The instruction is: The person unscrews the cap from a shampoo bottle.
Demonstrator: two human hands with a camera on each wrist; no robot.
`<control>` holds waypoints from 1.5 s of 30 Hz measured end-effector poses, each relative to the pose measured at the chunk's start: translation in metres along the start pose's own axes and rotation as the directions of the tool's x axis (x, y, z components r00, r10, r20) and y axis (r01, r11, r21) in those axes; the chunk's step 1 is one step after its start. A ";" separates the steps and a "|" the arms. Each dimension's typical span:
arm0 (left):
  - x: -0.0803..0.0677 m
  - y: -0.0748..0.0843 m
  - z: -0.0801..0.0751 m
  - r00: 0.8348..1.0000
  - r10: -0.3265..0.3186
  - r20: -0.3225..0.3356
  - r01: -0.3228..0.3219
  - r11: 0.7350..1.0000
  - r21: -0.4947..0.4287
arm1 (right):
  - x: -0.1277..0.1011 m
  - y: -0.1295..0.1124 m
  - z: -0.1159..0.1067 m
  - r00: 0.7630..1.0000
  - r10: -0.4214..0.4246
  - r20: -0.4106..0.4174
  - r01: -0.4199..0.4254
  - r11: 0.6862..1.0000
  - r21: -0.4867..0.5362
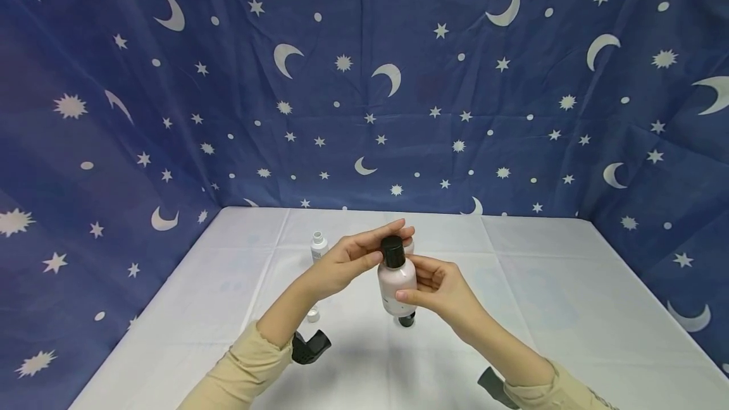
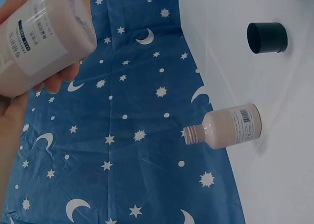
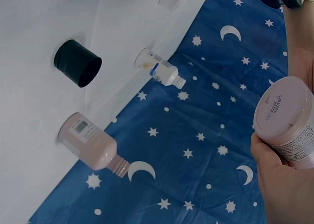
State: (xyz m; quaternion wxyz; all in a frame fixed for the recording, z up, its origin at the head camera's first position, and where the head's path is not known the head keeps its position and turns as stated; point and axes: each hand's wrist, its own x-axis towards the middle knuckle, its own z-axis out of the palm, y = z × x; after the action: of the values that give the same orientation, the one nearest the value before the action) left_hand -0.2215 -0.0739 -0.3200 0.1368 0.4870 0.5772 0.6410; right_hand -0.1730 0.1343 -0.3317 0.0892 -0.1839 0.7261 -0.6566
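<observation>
Above the table, a pale pink bottle [image 1: 395, 286] with a black cap [image 1: 393, 252] is held between both hands. My right hand [image 1: 441, 290] grips the bottle's body, thumb in front and fingers behind. At the top, my left hand [image 1: 353, 255] has its thumb and fingers about the cap. The right wrist view shows the bottle's base [image 3: 279, 108], printed with small text. A second pink bottle [image 2: 230, 126] stands uncapped on the table, mostly hidden behind the hands in the head view. Another black cap [image 1: 407, 320] lies on the cloth beneath the held bottle.
To the left, a small white bottle [image 1: 319, 247] stands uncapped, partly covered by the left hand. Its side of the table also has a white cap [image 1: 313, 315]. The white cloth [image 1: 547, 309] covers the table, and a blue star-and-moon curtain [image 1: 364, 112] surrounds it.
</observation>
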 end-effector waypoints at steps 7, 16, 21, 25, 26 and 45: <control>0.002 -0.002 0.003 0.995 -0.006 -0.105 0.000 0.998 -0.058 | 0.000 -0.001 0.000 1.000 0.009 -0.001 -0.009 1.000 -0.013; 0.004 0.004 0.008 0.965 -0.091 -0.246 0.091 0.996 -0.014 | 0.001 0.000 -0.001 1.000 0.009 0.000 -0.009 1.000 -0.015; 0.006 0.006 0.008 0.957 -0.099 -0.274 0.099 0.995 -0.012 | 0.000 0.000 -0.001 1.000 0.007 0.003 -0.007 1.000 -0.015; 0.007 0.006 0.009 0.950 -0.096 -0.296 0.101 0.995 0.003 | 0.000 0.000 -0.002 1.000 0.004 0.004 -0.004 1.000 -0.010; 0.007 0.006 0.009 0.948 -0.096 -0.302 0.102 0.995 0.004 | -0.001 0.000 -0.002 1.000 0.003 0.005 -0.003 1.000 -0.010; 0.008 0.009 0.013 0.925 -0.109 -0.364 0.097 0.994 -0.053 | -0.003 0.002 -0.005 1.000 0.009 -0.024 -0.009 1.000 -0.006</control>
State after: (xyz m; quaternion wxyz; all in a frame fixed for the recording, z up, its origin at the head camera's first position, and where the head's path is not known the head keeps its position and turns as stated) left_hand -0.2122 -0.0627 -0.3101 0.0685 0.3258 0.6065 0.7221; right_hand -0.1725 0.1402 -0.3331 0.0829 -0.1731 0.7300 -0.6559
